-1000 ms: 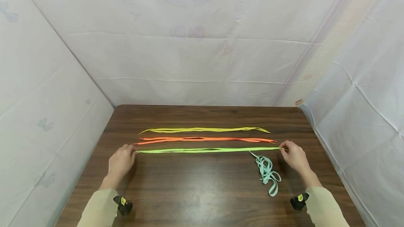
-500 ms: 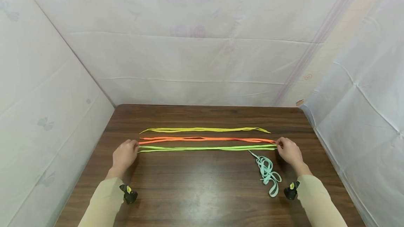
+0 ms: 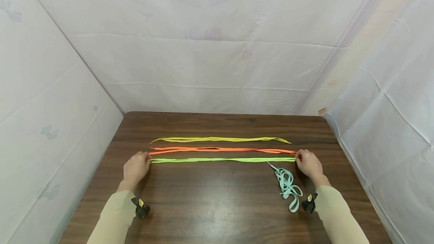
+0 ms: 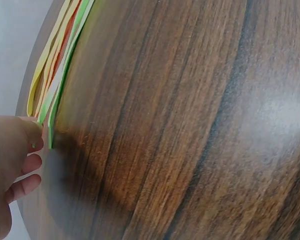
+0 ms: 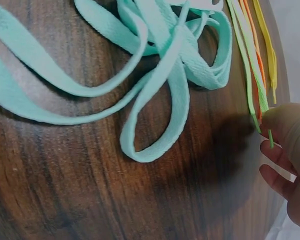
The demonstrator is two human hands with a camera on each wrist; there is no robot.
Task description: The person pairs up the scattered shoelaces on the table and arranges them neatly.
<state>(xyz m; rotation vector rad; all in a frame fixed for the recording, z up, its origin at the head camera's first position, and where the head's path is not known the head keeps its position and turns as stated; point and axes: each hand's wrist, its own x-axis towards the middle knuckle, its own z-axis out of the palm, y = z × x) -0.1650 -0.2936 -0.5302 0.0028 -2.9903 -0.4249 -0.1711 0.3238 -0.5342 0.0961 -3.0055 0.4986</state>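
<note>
A neon-green shoelace (image 3: 223, 159) stretches in a doubled, nearly straight line across the table. My left hand (image 3: 136, 165) pinches its left end between thumb and finger; in the left wrist view one green strand (image 4: 51, 131) ends free beside the fingers. At the other end my right hand (image 3: 309, 163) pinches the same lace, a green tip (image 5: 271, 139) poking out past the thumb. Just behind it lies an orange shoelace (image 3: 223, 149), and farther back a yellow shoelace (image 3: 217, 139), both doubled and laid out lengthwise.
A mint-green shoelace (image 3: 286, 183) lies in a loose tangle in front of the green lace, near my right hand. The brown wooden table (image 3: 203, 199) is walled by white sheeting (image 3: 217, 63) at the back and both sides.
Both hands have moved the green lace slightly back toward the orange one and somewhat inward. Its strands, spread half a second ago, now lie closer together. The other laces have not moved.
</note>
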